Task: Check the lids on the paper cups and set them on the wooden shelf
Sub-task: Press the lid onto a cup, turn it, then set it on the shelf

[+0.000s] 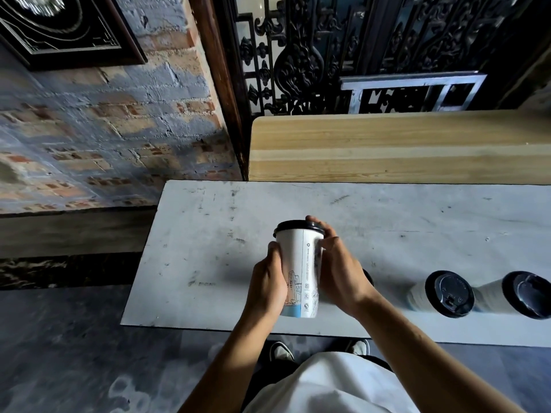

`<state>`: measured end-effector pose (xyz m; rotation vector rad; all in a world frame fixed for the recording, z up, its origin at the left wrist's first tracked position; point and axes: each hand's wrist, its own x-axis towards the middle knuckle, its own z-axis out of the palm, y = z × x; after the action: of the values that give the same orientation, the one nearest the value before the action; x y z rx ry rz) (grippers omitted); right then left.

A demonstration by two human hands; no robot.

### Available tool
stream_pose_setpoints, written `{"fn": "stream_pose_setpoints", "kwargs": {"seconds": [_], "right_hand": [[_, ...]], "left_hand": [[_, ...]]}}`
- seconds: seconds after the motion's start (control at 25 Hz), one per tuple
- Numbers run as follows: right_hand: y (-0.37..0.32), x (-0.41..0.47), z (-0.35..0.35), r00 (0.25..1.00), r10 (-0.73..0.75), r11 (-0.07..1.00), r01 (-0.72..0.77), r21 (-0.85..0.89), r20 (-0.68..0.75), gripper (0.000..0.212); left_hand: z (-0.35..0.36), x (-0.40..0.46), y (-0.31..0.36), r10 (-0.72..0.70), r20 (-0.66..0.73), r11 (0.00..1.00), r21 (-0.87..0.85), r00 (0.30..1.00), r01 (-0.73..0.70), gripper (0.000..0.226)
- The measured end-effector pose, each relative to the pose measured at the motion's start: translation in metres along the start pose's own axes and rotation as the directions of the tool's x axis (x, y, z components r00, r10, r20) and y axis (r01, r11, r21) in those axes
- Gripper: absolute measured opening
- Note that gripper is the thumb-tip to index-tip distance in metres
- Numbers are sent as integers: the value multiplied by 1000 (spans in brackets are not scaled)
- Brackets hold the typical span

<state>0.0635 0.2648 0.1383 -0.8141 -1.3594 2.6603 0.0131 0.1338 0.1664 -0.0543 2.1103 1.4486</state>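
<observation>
I hold a white paper cup [301,263] with a black lid [299,226] above the white table [208,234], tilted away from me. My left hand [268,284] grips its lower side. My right hand [338,269] wraps the other side, with fingers up at the lid's rim. Two more lidded cups [441,293] [517,295] stand on the table to the right. Another black lid [368,277] peeks out behind my right hand. The wooden shelf [399,144] runs along the far side of the table, bare.
A brick wall [104,129] rises at the left, with a dark framed picture [68,31]. Ornate black ironwork [328,49] stands behind the shelf. The table's near edge lies just in front of my legs and shoes.
</observation>
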Motion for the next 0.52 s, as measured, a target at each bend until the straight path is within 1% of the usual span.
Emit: {"fn": "stream_pose_setpoints", "kwargs": {"seconds": [0.04, 0.08, 0.12, 0.16, 0.2, 0.24, 0.32, 0.36, 0.4, 0.44, 0.52], "right_hand": [[1, -1, -3, 1000, -6, 1000, 6, -14, 5, 39], [1, -3, -5, 1000, -8, 999, 9, -33, 17, 38], [0, -6, -6, 1000, -6, 999, 7, -54, 21, 36], [-1, -9, -6, 1000, 3, 997, -2, -72, 23, 34], [-2, -12, -5, 1000, 14, 995, -12, -95, 16, 32], [-2, -14, -5, 1000, 20, 993, -19, -120, 8, 30], [-2, -14, -3, 1000, 6, 988, -8, -157, -12, 33], [-2, -14, -3, 1000, -3, 988, 0, -157, -17, 34], [-3, -14, -2, 1000, -9, 989, 6, -146, -22, 37], [-4, -15, -1, 1000, -14, 991, 10, -135, -28, 38], [-8, -17, 0, 999, -16, 990, 12, -141, -29, 30]], "left_hand": [[0, -1, 0, 60, -78, 996, 72, 995, -54, 51], [-1, 0, -2, 142, -175, 987, 98, 974, -126, 43], [-2, 3, -7, 219, -236, 975, 89, 947, -203, 33], [-2, 2, -7, 244, -277, 970, 75, 929, -232, 23], [-2, -2, -5, 283, -293, 959, 78, 913, -273, 18], [-4, -3, -5, 353, -290, 935, 80, 889, -345, 21], [-9, -10, -3, 521, -253, 853, 164, 815, -495, 30], [-11, -14, -4, 573, -229, 819, 196, 787, -539, 33], [-12, -16, -3, 595, -211, 803, 195, 776, -563, 34], [-12, -18, -3, 587, -209, 809, 174, 782, -561, 33], [-14, -23, -2, 543, -203, 840, 123, 815, -529, 28]]}}
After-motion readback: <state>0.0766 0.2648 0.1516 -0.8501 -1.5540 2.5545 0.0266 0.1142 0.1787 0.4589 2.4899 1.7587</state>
